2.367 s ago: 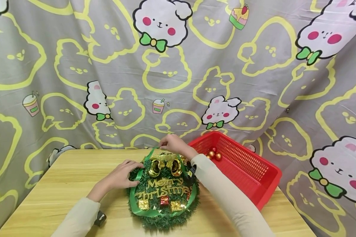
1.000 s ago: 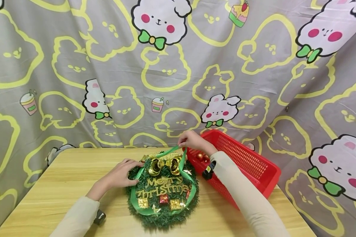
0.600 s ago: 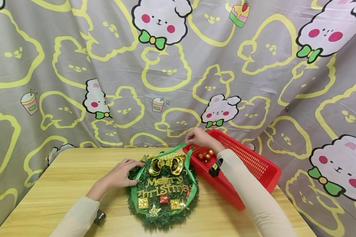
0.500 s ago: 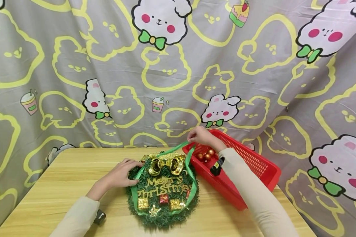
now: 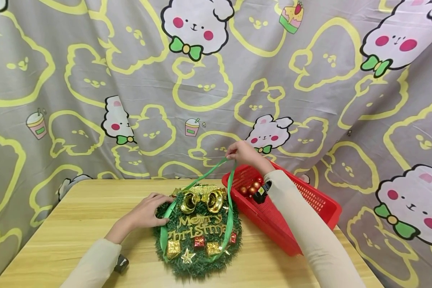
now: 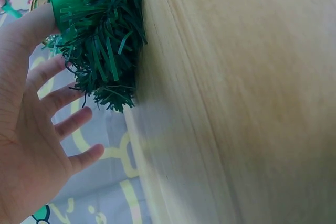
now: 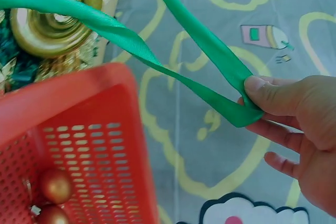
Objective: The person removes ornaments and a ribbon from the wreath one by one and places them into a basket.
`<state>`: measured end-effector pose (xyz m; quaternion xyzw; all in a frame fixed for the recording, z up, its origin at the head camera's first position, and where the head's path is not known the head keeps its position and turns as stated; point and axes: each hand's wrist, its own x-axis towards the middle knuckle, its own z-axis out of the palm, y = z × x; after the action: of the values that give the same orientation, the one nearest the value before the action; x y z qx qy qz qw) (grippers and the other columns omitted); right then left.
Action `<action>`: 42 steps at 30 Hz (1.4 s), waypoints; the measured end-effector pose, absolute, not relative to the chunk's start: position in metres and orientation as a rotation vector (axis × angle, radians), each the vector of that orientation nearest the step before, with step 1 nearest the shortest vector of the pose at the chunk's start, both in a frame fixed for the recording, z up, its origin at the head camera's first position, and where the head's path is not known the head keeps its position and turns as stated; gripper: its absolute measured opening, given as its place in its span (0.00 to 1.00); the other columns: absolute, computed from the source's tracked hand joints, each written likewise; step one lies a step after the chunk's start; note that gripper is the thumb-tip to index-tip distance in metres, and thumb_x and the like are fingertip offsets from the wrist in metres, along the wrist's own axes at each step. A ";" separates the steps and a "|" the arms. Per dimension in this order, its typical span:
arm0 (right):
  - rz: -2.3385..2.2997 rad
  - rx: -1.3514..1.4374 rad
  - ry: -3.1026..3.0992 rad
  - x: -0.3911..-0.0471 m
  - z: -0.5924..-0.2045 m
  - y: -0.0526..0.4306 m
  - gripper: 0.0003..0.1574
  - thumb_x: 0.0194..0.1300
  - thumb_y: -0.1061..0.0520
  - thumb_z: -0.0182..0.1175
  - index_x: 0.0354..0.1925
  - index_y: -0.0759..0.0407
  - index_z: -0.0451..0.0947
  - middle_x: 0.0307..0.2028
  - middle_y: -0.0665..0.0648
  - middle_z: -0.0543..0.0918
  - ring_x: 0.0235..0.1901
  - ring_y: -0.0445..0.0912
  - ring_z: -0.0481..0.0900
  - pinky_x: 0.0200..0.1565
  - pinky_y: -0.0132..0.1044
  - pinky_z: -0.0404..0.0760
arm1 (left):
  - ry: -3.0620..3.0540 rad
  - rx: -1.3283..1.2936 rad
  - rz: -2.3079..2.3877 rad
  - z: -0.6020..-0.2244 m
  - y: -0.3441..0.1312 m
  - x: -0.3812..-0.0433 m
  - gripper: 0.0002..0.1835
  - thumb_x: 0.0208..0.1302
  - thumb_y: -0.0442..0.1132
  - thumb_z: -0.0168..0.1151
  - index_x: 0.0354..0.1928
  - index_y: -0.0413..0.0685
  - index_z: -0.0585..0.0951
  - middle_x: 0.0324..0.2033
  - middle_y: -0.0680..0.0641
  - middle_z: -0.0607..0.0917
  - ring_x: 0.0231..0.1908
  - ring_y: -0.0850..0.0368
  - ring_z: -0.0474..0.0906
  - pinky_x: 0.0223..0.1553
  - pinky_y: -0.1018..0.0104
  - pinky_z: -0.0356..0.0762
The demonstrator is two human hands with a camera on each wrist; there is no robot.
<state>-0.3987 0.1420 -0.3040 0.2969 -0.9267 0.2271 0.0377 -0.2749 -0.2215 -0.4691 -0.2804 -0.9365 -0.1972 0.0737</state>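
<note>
A green Christmas wreath (image 5: 194, 270) lies on the table, with gold bells (image 5: 214, 201), gold "Merry Christmas" lettering, small gift boxes and a star. Between thumb and fingers, my right hand (image 5: 245, 154) pinches a green ribbon (image 7: 205, 40). The ribbon runs as a loop from that raised hand down over both sides of the wreath. At the wreath's left side, my left hand (image 5: 149, 212) rests with its fingers spread and relaxed. In the left wrist view its fingers (image 6: 60, 98) touch the tinsel, with the thumb by the ribbon.
A red plastic basket (image 5: 273, 224) stands right of the wreath, under my right forearm. Several shiny baubles (image 5: 253, 189) lie inside it. The wooden table (image 5: 83, 216) ends at a patterned curtain (image 5: 147, 80) behind.
My right hand has moved right and then up from the wreath's top, drawing the ribbon loop up and taut. My left hand has stayed at the wreath's left side.
</note>
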 end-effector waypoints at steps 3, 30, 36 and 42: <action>0.679 0.921 -2.792 -0.399 -0.297 0.137 0.05 0.66 0.61 0.68 0.36 0.61 0.90 0.37 0.58 0.91 0.35 0.48 0.85 0.37 0.35 0.81 | -2.813 -0.841 -0.598 -0.469 -0.222 -0.275 0.35 0.56 0.49 0.73 0.67 0.51 0.77 0.62 0.42 0.80 0.63 0.40 0.72 0.61 0.32 0.71; 0.754 0.873 -2.640 -0.401 -0.293 0.205 0.03 0.65 0.65 0.68 0.34 0.65 0.88 0.35 0.62 0.89 0.39 0.53 0.83 0.45 0.45 0.82 | -2.816 -0.842 -0.614 -0.470 -0.220 -0.276 0.34 0.55 0.46 0.74 0.66 0.54 0.77 0.62 0.45 0.80 0.64 0.40 0.72 0.63 0.32 0.69; 0.749 0.785 -2.676 -0.400 -0.296 0.225 0.03 0.65 0.64 0.68 0.35 0.65 0.88 0.33 0.62 0.89 0.34 0.54 0.84 0.37 0.39 0.80 | -2.823 -0.842 -0.627 -0.469 -0.220 -0.276 0.34 0.55 0.47 0.74 0.65 0.53 0.78 0.62 0.45 0.80 0.64 0.40 0.71 0.63 0.31 0.69; 0.751 0.734 -2.690 -0.397 -0.299 0.241 0.03 0.66 0.65 0.67 0.34 0.63 0.87 0.35 0.62 0.89 0.38 0.54 0.84 0.43 0.45 0.82 | -2.820 -0.845 -0.628 -0.468 -0.219 -0.276 0.34 0.55 0.46 0.74 0.65 0.53 0.78 0.62 0.45 0.81 0.64 0.40 0.72 0.63 0.31 0.69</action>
<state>-0.3970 0.2406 -0.2988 0.2521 -0.9240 0.2580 0.1266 -0.2761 -0.2192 -0.4681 -0.2800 -0.9348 -0.2083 0.0658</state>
